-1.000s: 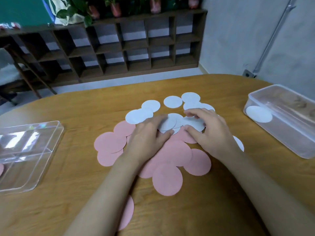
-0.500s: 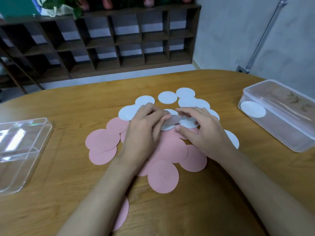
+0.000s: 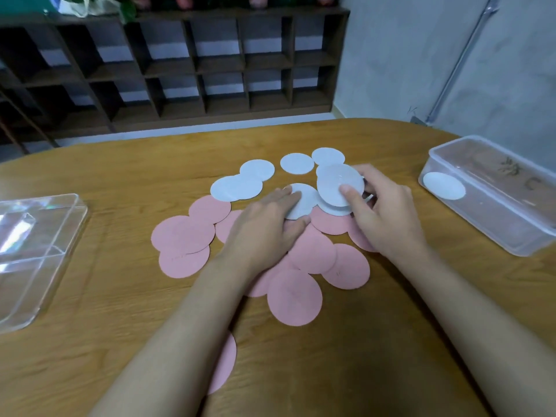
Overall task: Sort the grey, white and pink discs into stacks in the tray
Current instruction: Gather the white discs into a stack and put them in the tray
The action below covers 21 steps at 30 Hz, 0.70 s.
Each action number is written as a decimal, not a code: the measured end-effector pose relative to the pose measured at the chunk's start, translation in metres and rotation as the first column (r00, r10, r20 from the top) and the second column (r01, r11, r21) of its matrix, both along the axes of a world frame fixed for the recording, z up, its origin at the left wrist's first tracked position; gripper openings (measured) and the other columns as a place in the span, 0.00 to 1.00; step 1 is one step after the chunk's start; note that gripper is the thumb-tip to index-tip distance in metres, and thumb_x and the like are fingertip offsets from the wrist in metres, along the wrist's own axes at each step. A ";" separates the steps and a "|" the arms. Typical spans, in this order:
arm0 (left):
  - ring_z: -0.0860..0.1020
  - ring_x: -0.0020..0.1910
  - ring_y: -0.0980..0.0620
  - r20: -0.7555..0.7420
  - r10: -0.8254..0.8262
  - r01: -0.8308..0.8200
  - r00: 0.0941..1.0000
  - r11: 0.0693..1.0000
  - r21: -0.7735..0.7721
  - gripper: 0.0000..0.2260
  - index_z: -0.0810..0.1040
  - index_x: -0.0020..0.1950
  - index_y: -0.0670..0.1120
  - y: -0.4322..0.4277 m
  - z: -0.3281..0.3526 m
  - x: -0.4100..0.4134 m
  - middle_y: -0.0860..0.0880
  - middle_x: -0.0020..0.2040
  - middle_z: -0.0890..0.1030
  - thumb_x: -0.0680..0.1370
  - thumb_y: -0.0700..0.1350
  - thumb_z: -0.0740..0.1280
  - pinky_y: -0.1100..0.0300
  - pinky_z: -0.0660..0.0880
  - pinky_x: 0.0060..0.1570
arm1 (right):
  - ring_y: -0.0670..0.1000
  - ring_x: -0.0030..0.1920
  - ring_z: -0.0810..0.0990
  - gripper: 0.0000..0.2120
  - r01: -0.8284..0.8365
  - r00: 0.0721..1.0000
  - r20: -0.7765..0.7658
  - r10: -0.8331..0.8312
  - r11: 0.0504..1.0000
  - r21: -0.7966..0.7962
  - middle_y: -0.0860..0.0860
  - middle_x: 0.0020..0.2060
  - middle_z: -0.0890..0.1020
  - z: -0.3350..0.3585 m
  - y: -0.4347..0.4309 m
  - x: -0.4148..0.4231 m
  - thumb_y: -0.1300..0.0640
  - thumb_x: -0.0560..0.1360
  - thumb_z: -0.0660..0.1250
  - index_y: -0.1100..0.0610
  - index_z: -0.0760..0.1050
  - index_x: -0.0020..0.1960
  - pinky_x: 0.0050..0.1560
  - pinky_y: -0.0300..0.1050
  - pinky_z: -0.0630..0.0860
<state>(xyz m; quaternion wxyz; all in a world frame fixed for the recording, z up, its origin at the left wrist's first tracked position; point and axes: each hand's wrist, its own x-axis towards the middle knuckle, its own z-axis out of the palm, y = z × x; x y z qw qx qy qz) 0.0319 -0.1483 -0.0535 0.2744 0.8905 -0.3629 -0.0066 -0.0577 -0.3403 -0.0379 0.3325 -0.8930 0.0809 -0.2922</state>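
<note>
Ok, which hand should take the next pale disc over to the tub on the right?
Right, probably. The right hand pinches a raised pale disc, and the tub holding one white disc sits on its side. The left hand lies flat on a second disc, farther from it.

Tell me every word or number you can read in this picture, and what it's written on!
There is no text here that can be read.
Pink disc: faint marks, too small to read.
Clear tub: dark squiggles seen through it, too blurred to tell if they are writing.
White disc pinched in the right hand: only a shiny glint, no words.
</note>
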 end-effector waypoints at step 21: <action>0.80 0.44 0.50 0.098 0.124 -0.106 0.987 0.980 -0.166 0.12 0.87 0.46 0.50 -0.003 0.008 -0.006 0.54 0.43 0.83 0.73 0.55 0.67 0.50 0.79 0.44 | 0.56 0.41 0.80 0.10 -0.043 0.998 -0.052 0.047 0.996 0.075 0.54 0.40 0.82 -0.008 -0.008 0.005 0.57 0.84 0.61 0.51 0.75 0.63 0.43 0.54 0.74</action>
